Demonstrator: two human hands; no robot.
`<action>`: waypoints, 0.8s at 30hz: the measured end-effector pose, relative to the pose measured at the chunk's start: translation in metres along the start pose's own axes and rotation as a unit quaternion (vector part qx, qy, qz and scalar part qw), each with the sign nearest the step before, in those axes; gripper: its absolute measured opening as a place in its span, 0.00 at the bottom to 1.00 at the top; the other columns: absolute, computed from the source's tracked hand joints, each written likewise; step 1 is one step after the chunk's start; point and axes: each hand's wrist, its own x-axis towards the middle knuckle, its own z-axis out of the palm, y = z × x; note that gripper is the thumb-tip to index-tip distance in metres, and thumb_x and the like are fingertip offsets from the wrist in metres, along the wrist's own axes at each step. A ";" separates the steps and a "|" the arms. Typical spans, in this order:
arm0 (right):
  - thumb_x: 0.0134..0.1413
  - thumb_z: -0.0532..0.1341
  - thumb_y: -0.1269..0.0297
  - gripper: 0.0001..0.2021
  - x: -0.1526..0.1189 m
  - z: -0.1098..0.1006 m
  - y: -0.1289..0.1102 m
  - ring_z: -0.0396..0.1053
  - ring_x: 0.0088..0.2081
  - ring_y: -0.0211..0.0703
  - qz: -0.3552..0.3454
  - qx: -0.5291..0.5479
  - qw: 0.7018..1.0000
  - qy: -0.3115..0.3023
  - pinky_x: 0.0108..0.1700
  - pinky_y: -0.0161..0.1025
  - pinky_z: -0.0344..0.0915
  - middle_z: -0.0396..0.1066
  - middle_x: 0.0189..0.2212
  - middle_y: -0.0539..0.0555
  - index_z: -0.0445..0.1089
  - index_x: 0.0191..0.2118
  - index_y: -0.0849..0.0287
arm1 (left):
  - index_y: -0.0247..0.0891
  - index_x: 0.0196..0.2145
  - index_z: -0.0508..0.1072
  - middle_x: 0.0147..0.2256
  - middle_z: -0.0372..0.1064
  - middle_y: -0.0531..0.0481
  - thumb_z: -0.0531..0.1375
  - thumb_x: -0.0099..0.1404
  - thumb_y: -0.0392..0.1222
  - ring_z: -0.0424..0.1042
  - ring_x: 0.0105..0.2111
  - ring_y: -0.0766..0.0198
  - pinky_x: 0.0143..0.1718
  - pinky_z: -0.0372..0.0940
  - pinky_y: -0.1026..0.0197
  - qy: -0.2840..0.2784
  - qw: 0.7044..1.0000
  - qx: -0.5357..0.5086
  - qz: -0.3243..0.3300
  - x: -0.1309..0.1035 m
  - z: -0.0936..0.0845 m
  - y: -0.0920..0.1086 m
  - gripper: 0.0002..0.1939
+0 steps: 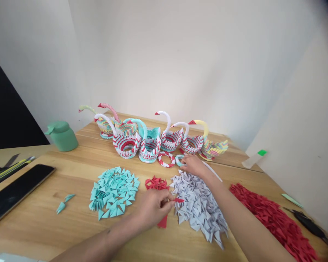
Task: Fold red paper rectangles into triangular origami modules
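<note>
My left hand [154, 206] is closed in a pinch on a small pointed red folded paper piece [178, 200]. Below that hand, a flat red paper strip [163, 222] lies on the table. My right hand [193, 166] reaches across to a small light-blue and white paper ring [178, 160], its fingers closed at the ring's right edge; the fingertips are partly hidden. A larger red and white paper ring [166, 164] lies to its left. Between my hands spreads a pile of pale grey-white paper triangles [199, 203]. Small red paper pieces [155, 183] lie beyond my left hand.
Several folded-paper swans [126, 145] stand along the back. Turquoise triangles [114, 191] are heaped left, red triangles [273, 222] right. A green lidded container [64, 137] and a phone [19, 191] occupy the left side. A black-handled tool [308, 223] lies at the right edge.
</note>
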 end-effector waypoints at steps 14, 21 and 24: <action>0.53 0.63 0.60 0.07 -0.006 -0.012 0.008 0.69 0.40 0.46 -0.016 0.023 0.999 -0.015 0.38 0.34 0.55 0.75 0.35 0.55 0.75 0.32 0.57 | 0.38 0.27 0.74 0.18 0.62 0.57 0.57 0.61 0.39 0.59 0.20 0.69 0.22 0.46 0.68 0.012 1.000 0.004 0.013 0.000 0.001 0.000 0.07; 0.53 0.63 0.59 0.08 -0.006 -0.008 0.001 0.69 0.41 0.47 -0.014 0.018 1.000 -0.015 0.39 0.35 0.56 0.76 0.35 0.55 0.76 0.31 0.57 | 0.38 0.27 0.73 0.19 0.64 0.56 0.57 0.60 0.38 0.60 0.20 0.69 0.23 0.47 0.67 0.012 1.000 0.013 0.000 0.002 0.002 -0.001 0.07; 0.52 0.63 0.60 0.08 -0.005 -0.006 -0.002 0.70 0.40 0.47 -0.007 0.013 1.000 -0.015 0.38 0.35 0.55 0.76 0.34 0.55 0.75 0.30 0.58 | 0.38 0.27 0.73 0.19 0.64 0.57 0.57 0.60 0.37 0.60 0.20 0.69 0.23 0.47 0.67 0.011 1.000 0.014 0.000 0.001 0.002 -0.001 0.07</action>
